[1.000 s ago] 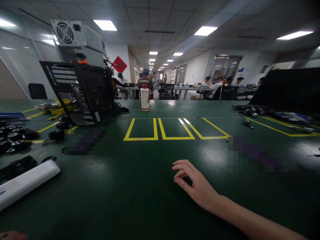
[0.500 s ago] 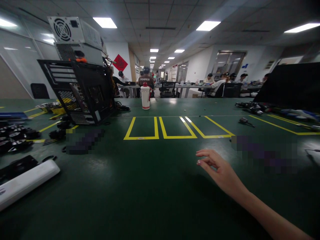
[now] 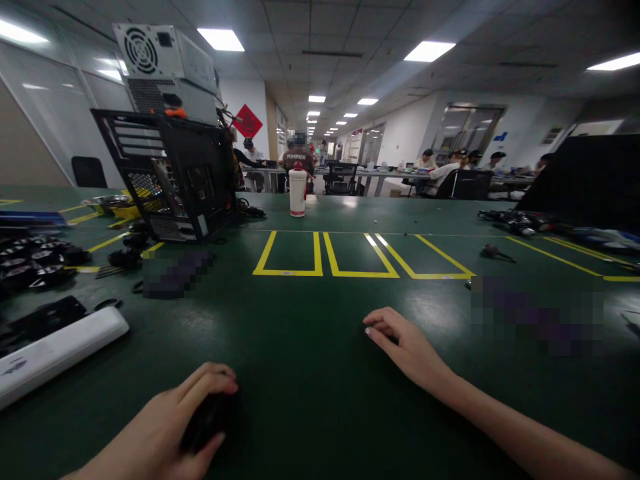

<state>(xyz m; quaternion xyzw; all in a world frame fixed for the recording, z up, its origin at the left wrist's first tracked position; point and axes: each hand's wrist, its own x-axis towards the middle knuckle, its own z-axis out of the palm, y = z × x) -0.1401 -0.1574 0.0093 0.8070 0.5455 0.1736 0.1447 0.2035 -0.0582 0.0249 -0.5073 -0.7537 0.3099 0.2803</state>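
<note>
My left hand (image 3: 165,420) has come in at the lower left, its fingers and thumb curled round a black object (image 3: 206,420). Most of that object is covered by the fingers and blends into the dark table, so its kind cannot be made out. Right of the middle, my right hand (image 3: 403,343) is low over the green tabletop (image 3: 300,360), palm down. Its fingers are loosely bent, with a gap to the thumb, and nothing shows in them. Ahead of it are three yellow tape outlines (image 3: 363,273).
At the left stand a black computer case (image 3: 173,177) with power supplies (image 3: 165,53) on top, a white bar-shaped device (image 3: 65,350) and black round parts (image 3: 40,260). A white cup (image 3: 298,193) stands farther back. Cables (image 3: 515,220) and a black panel (image 3: 585,177) are at the right.
My left hand has entered from the lower left with the black object in it. My right hand has moved a little left and lower. The view has shifted slightly.
</note>
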